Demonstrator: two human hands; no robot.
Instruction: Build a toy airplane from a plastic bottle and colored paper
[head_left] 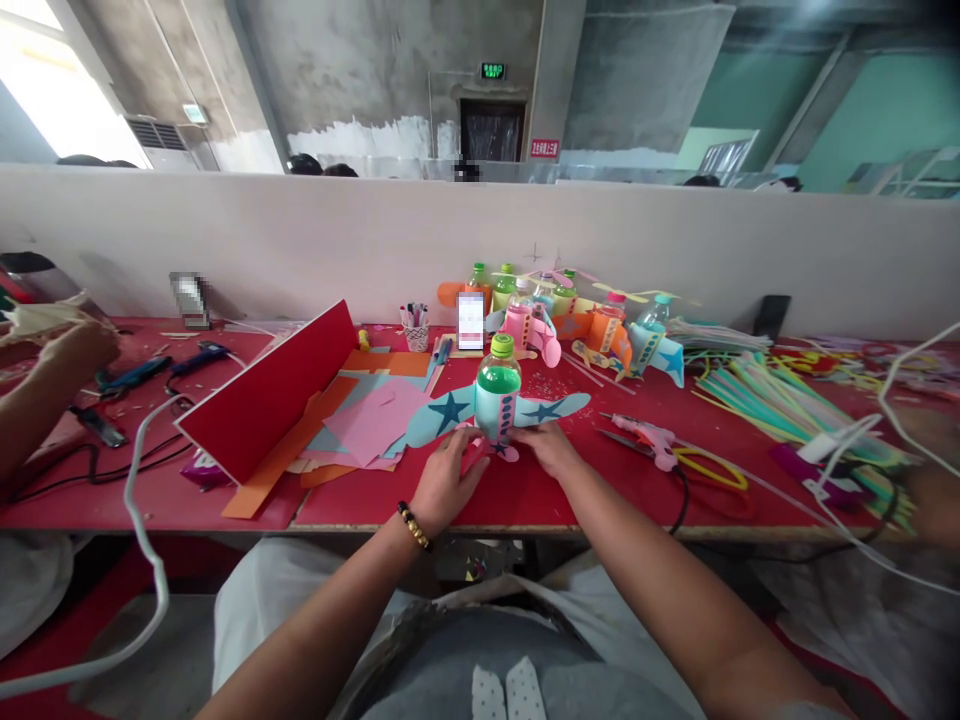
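A bottle airplane stands upright before me at the table's front. It is a clear green-tinted bottle with a lime cap, light-blue paper wings with dark stars, a dotted pink strip, and a small pink tail piece low down. My left hand, with a beaded bracelet on its wrist, grips the left side of its base, fingers curled. On the other side my right hand holds the base beneath the right wing; its fingertips are partly hidden behind the bottle and tail.
Paper sheets and a red board lie left. Several finished bottle airplanes stand behind, near a phone and pen cup. Right are a pink glue gun, yellow-handled scissors and pastel strips. Another person's hands work far left.
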